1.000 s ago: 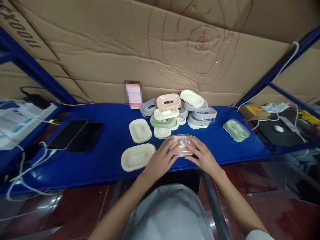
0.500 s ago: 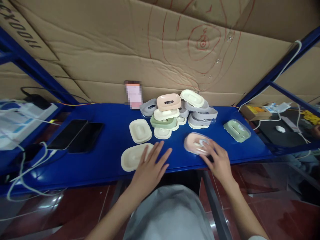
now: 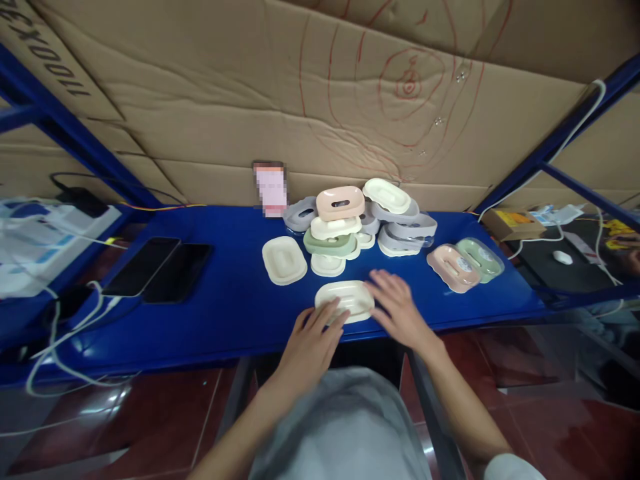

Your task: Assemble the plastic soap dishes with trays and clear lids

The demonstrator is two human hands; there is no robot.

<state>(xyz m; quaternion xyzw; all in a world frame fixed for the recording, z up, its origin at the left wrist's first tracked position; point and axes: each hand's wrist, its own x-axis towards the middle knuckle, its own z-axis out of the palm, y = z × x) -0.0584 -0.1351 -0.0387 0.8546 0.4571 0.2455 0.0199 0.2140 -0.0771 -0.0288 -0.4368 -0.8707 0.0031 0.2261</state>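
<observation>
A cream soap dish [image 3: 356, 293] lies near the table's front edge between my two hands. My left hand [image 3: 311, 340] is open, its stretched fingers resting over the dish's left and near side. At the right rim is my right hand [image 3: 397, 310], fingers apart and touching or almost touching it. Further right, a pink soap dish [image 3: 453, 268] and a green one [image 3: 481, 259], both with clear plastic covers, sit side by side. Another cream piece [image 3: 285, 260] lies behind to the left.
Behind my hands is a pile of soap dishes in pink [image 3: 340, 202], green [image 3: 330, 245], grey and cream. A phone [image 3: 271, 190] leans on the cardboard wall [image 3: 215, 120]. Two dark phones [image 3: 143, 265] and white cables [image 3: 83, 333] lie left on the blue table [image 3: 225, 320].
The pink soap dish has moved right, beside the green one, and my right hand has let go of it. The cream dish has shifted right with my left hand, between both hands.
</observation>
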